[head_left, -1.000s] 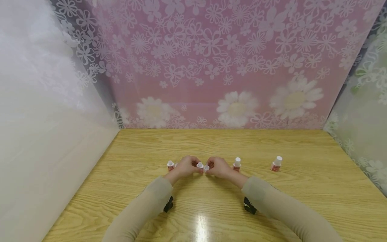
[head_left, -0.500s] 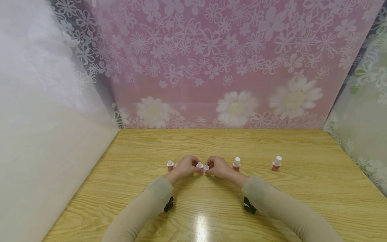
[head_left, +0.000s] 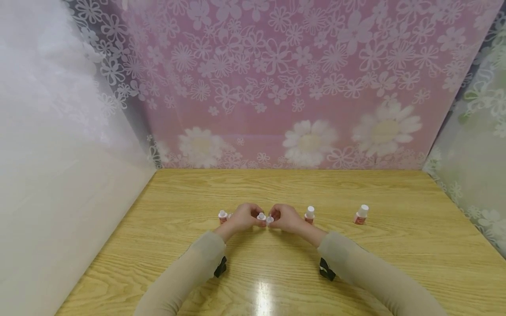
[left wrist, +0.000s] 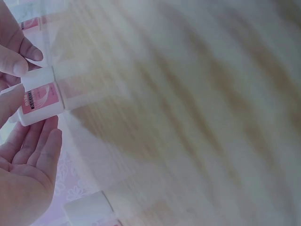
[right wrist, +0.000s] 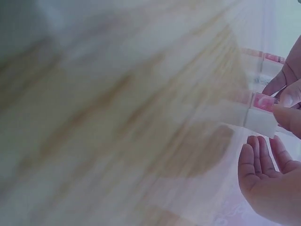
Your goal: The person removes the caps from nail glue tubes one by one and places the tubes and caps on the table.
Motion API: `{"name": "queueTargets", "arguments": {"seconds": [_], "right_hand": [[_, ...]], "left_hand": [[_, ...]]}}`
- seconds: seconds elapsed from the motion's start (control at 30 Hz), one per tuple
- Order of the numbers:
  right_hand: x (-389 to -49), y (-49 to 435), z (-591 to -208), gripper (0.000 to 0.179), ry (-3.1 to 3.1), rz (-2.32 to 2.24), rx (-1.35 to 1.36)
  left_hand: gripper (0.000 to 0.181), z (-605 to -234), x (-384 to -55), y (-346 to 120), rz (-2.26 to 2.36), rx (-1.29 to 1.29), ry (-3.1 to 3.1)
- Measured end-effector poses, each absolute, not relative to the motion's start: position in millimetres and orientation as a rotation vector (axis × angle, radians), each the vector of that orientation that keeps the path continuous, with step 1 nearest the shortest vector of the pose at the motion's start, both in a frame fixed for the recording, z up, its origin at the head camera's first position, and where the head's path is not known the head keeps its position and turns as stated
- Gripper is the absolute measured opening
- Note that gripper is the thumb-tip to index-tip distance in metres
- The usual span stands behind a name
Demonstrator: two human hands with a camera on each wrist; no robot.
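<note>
In the head view my left hand (head_left: 244, 217) grips a small white bottle (head_left: 261, 216) with its neck uncovered, standing on the table. In the left wrist view its pink-red label (left wrist: 42, 96) faces the camera, and the thumb lies over one side. My right hand (head_left: 285, 218) pinches a white cap (head_left: 270, 219) right beside that bottle, with the cap's hollow side up. In the right wrist view the cap (right wrist: 261, 122) sits at the table surface, close against the labelled bottle (right wrist: 265, 101), with the right hand's fingers (right wrist: 263, 160) behind it.
An uncapped bottle (head_left: 223, 217) stands left of my left hand, with a second loose cap (head_left: 231, 215) partly hidden by the wrist. Two capped bottles stand to the right, one by the right wrist (head_left: 309, 215) and one farther out (head_left: 361, 214). A flowered curtain (head_left: 276, 87) backs the wooden table (head_left: 269, 184).
</note>
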State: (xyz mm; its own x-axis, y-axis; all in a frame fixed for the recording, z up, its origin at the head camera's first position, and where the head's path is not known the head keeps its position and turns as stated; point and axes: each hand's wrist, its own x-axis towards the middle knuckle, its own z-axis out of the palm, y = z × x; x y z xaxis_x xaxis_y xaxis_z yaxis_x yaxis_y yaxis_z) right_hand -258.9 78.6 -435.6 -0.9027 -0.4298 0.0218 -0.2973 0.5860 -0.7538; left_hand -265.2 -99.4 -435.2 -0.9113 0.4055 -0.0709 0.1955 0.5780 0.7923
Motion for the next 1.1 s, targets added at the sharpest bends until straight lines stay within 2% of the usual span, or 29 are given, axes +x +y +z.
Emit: {"name": "queueTargets", "arguments": {"seconds": [0.47,0.8,1.1], "right_hand": [[-248,84,-410,0.04,2.558,-1.444,-0.538],[-244,93,-395,0.032,2.578,-1.473,-0.6],[-243,109,-387,0.033,2.603,-1.488,-0.562]], "left_hand": [[0.036,-414,-263,-105,1.309,0.589,2.591],[0.033,-399,-262,-110,1.442,0.581,2.563],[0.033,-386,-258,-103,1.519,0.595,2.538]]}}
